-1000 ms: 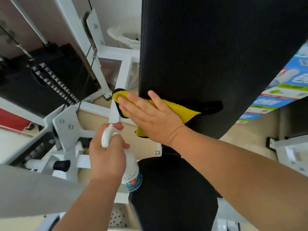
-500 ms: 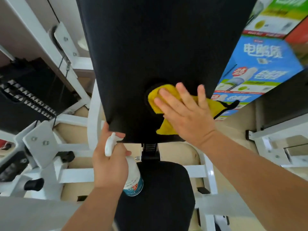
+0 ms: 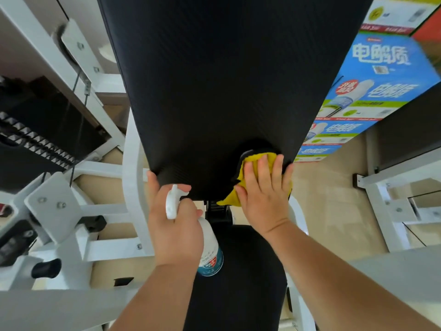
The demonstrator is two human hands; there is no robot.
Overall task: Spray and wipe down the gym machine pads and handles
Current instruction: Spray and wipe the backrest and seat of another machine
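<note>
Head view, single moment.

- Back pad: black, textured, fills the upper centre of the view. Its lower edge sits just above the seat pad, also black.
- Yellow cloth: lies flat against the back pad at its lower right corner. One corner of the cloth hangs below the pad's edge.
- Right hand: fingers straight and spread, palm pressing the cloth onto the pad. Nothing is gripped; the cloth is held by flat pressure only.
- Left hand: fingers curled round the neck of the spray bottle. One finger lies over the white trigger head and another reaches up to the pad's lower left corner. The bottle is white with a blue label band, and its base points down over the front of the seat pad. Which way the nozzle points cannot be told.
- White frame: tubes and bolted plates run left of the pads.
- Weight stack: dark, at far left behind the frame.
- Blue cartons: printed, stacked at upper right on the beige floor.
</note>
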